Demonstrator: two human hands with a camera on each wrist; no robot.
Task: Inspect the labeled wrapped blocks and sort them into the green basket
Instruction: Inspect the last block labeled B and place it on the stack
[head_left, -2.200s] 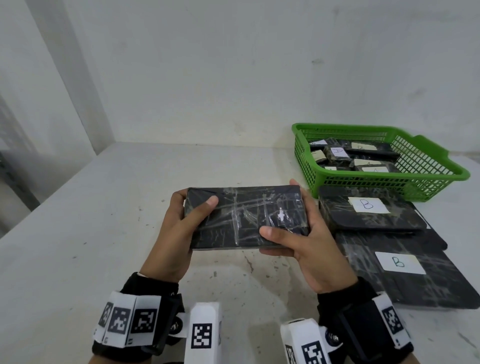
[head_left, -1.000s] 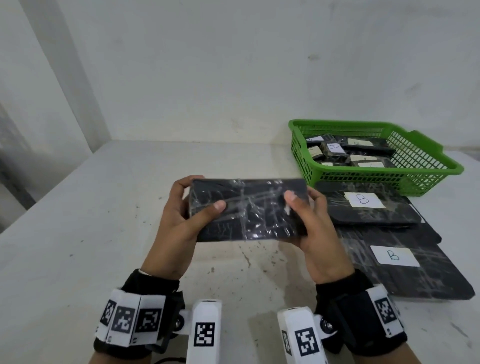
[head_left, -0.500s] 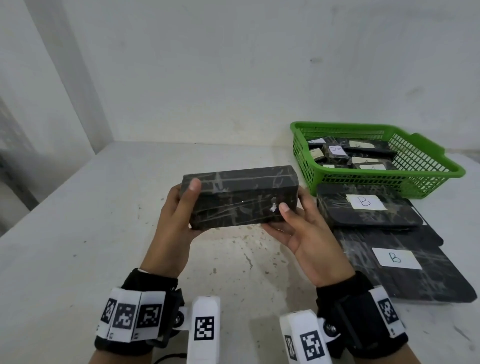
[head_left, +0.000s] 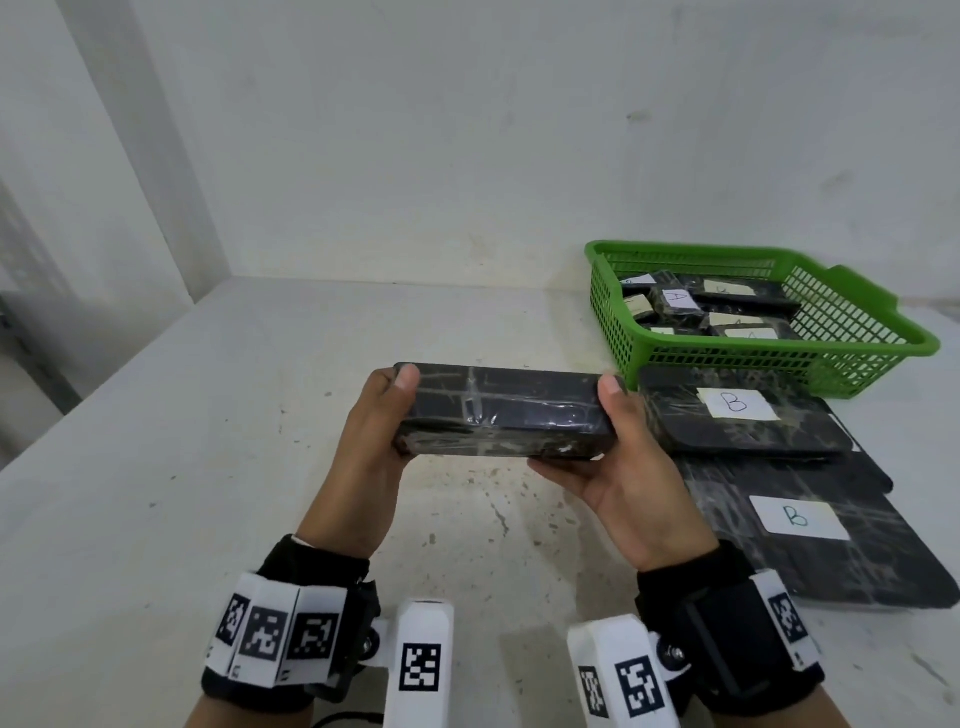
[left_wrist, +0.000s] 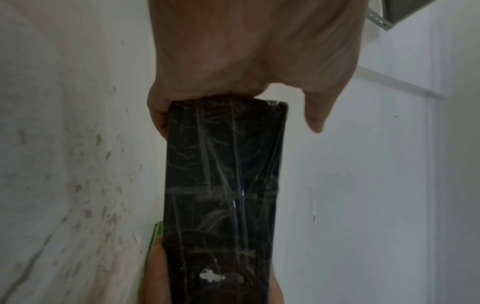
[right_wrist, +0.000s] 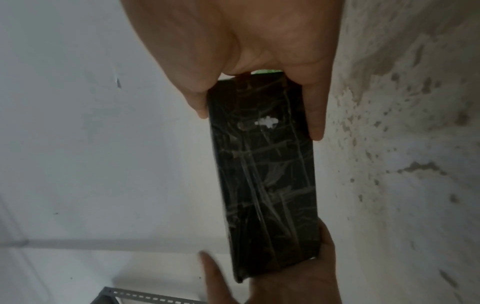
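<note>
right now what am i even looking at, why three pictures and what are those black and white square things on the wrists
No machine here: a person works with bare hands. The wide picture comes from a camera on their head. The squares are printed markers on wrist straps that carry two more cameras, one per wrist, each looking along the hand.

The left hand and the right hand each grip one end of a black block wrapped in clear film, held above the pale table. No label shows on it in any view, only a small white speck in the wrist views.

To the right lie two flat black packs with white labels marked B. Behind them a green basket holds more labelled blocks.
</note>
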